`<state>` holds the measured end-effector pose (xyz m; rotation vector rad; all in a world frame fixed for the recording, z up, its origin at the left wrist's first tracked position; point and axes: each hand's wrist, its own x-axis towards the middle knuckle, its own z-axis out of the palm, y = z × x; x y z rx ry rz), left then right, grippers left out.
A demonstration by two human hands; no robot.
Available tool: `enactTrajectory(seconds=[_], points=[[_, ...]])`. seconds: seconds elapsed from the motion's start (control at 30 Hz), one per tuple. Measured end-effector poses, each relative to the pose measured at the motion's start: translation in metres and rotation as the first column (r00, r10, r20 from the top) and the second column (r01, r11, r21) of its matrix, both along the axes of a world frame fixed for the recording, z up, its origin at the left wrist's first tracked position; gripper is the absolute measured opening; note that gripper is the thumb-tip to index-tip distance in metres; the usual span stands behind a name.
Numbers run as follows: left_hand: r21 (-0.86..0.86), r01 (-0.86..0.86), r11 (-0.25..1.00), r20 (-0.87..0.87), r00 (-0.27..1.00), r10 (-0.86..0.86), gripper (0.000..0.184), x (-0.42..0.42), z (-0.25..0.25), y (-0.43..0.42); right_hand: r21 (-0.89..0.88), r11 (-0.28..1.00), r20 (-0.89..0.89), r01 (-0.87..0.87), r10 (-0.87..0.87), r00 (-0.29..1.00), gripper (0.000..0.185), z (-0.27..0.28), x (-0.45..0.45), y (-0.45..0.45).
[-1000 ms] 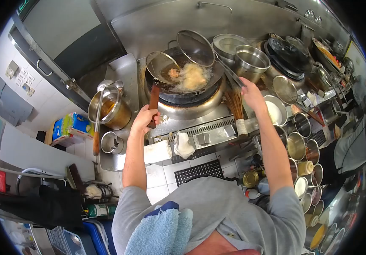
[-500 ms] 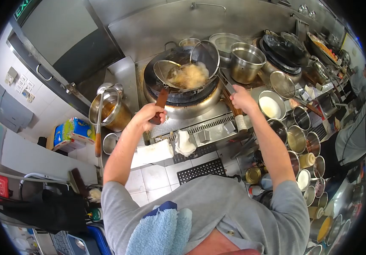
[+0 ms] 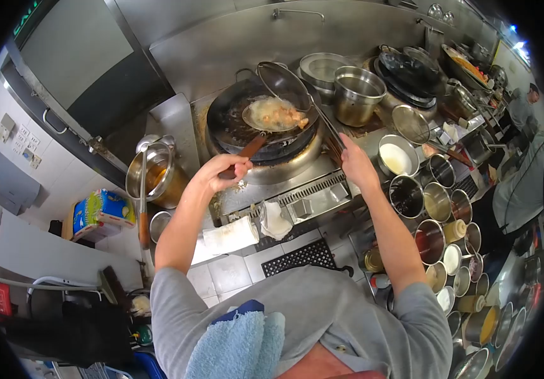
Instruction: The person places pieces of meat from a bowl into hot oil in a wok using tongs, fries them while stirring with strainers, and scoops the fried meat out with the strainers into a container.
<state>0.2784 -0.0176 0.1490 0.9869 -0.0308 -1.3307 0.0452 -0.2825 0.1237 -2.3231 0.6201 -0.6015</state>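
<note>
My left hand [image 3: 226,172] is closed round the wooden handle of a skimmer. The skimmer's round head is in the wok [image 3: 224,120], under browned pieces of food [image 3: 284,115] in foaming oil. My right hand [image 3: 356,162] grips the long metal handle of a large strainer [image 3: 281,82]. That strainer's bowl is tilted up over the far right side of the wok, above the food. The wok sits on a round steel burner. Much of the skimmer's head is hidden by food and foam.
At left stands a pot of brown liquid [image 3: 172,183] with a long-handled ladle across it. Steel pots [image 3: 359,95] stand right of the wok. Several seasoning containers [image 3: 436,202] line my right side. A folded white cloth [image 3: 231,234] lies at the front edge. Another person [image 3: 521,183] is at far right.
My left hand has tilted the skimmer's handle over to the right, and its head has moved right beneath the food. The large strainer has shifted left and tipped over the wok.
</note>
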Motion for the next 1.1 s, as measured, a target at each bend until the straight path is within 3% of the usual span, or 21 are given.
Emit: enactTrajectory(seconds=[0.07, 0.17, 0.33, 0.43, 0.47, 0.5, 0.57, 0.7, 0.77, 0.83, 0.93, 1.1], points=[[0.074, 0.037, 0.997, 0.114, 0.992, -0.045, 0.017, -0.002, 0.010, 0.014, -0.046, 0.999, -0.024, 0.017, -0.018, 1.000, 0.056, 0.011, -0.014, 0.012], [0.019, 0.082, 0.996, 0.103, 0.991, -0.084, 0.021, -0.007, 0.027, 0.038, 0.066, 0.997, -0.060, 0.027, -0.023, 0.998, 0.054, 0.002, -0.034, 0.031], [-0.087, -0.077, 0.993, -0.250, 0.967, 0.053, 0.018, -0.009, 0.016, 0.012, 0.148, 0.988, 0.001, 0.043, -0.044, 0.999, 0.051, -0.029, -0.008, 0.070], [-0.195, -0.097, 0.976, -0.264, 0.964, 0.043, 0.016, -0.015, -0.006, 0.016, 0.155, 0.987, 0.098, 0.044, -0.059, 0.993, 0.048, -0.030, -0.001, 0.059], [-0.224, -0.097, 0.970, -0.250, 0.967, 0.039, 0.017, -0.024, -0.007, 0.023, 0.168, 0.985, 0.132, 0.033, -0.056, 0.990, 0.047, -0.022, -0.007, 0.053], [-0.190, -0.131, 0.973, -0.103, 0.988, 0.113, 0.019, -0.038, -0.008, 0.028, 0.182, 0.983, 0.166, 0.022, -0.052, 0.985, 0.047, -0.019, -0.012, 0.044], [-0.224, -0.148, 0.963, -0.057, 0.989, 0.139, 0.016, -0.059, -0.007, 0.022, 0.210, 0.978, 0.184, 0.013, -0.052, 0.982, 0.047, -0.016, -0.013, 0.026], [-0.115, -0.126, 0.985, 0.298, 0.942, 0.155, 0.010, -0.062, -0.021, -0.010, 0.226, 0.974, 0.204, -0.024, -0.023, 0.979, 0.050, 0.002, -0.013, -0.005], [-0.135, -0.192, 0.972, 0.293, 0.929, 0.224, 0.012, -0.070, -0.012, -0.016, 0.200, 0.978, 0.248, -0.066, 0.015, 0.969, 0.050, -0.004, -0.015, -0.024], [-0.097, -0.198, 0.975, 0.332, 0.917, 0.220, 0.019, -0.065, -0.021, -0.009, 0.336, 0.937, 0.288, -0.102, 0.001, 0.958, 0.049, -0.023, -0.017, -0.047], [-0.055, -0.193, 0.980, 0.397, 0.896, 0.199, 0.018, -0.075, -0.012, -0.020, 0.489, 0.866, 0.297, -0.106, -0.051, 0.954, 0.046, 0.000, -0.022, -0.071], [-0.135, -0.221, 0.966, 0.359, 0.898, 0.256, 0.020, -0.094, 0.004, -0.056, 0.395, 0.918, 0.337, -0.040, -0.104, 0.936, 0.043, -0.011, -0.030, -0.129]])
